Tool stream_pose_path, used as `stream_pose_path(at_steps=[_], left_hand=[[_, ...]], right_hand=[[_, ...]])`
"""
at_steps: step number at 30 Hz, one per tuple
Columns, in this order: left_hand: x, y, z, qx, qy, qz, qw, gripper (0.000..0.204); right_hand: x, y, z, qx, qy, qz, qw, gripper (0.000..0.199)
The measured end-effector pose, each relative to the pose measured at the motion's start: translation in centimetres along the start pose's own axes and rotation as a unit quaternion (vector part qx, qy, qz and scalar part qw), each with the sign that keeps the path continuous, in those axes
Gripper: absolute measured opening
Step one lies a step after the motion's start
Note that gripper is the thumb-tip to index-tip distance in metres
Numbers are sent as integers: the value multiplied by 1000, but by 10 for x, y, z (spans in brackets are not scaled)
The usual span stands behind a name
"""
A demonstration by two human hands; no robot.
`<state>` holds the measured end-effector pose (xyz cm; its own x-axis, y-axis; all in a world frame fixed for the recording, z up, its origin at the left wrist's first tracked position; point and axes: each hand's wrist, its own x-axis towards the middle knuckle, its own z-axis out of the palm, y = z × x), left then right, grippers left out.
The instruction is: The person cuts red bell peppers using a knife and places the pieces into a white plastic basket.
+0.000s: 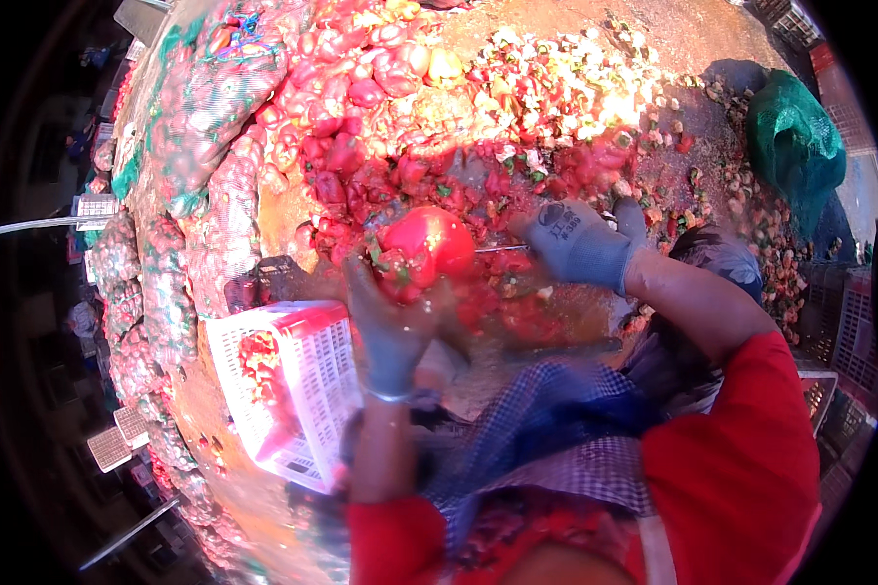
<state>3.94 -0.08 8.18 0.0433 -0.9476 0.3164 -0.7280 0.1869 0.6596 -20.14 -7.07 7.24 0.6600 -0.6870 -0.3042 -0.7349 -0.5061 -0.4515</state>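
Note:
A large red bell pepper [429, 242] sits in my gloved left hand [390, 317], its green stem side turned toward my fingers. My right hand [580, 242], in a grey-blue glove, is closed around a knife whose thin blade [502, 249] points left at the pepper; the handle is hidden in my fist. The blade's tip is at or just beside the pepper's right side; I cannot tell whether it touches. Beyond both hands lies a heap of whole red peppers [346, 156]. Beside my left forearm stands a white plastic crate [332, 390] with red pepper pieces inside.
Cut-off pepper cores and stems [576, 88] are piled at the far right of the heap. A green mesh sack [795, 146] stands at the right. Filled net sacks [224, 97] line the left, with more crates [122, 439] beyond them. Wet brown ground [283, 219] shows between.

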Motion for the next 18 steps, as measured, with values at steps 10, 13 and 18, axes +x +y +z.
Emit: stream_pose_path(at_steps=[10, 13, 18], left_hand=[[-15, -41, -13, -320, -102, -186, 923, 75], [-13, -27, -21, -609, -100, -325, 716, 76], [5, -8, -24, -462, -122, -230, 848, 82]], right_hand=[[17, 31, 20, -9, 144, -128, 981, 36], [19, 41, 11, -8, 157, -126, 979, 38], [26, 26, -2, 295, 184, -25, 937, 51]])
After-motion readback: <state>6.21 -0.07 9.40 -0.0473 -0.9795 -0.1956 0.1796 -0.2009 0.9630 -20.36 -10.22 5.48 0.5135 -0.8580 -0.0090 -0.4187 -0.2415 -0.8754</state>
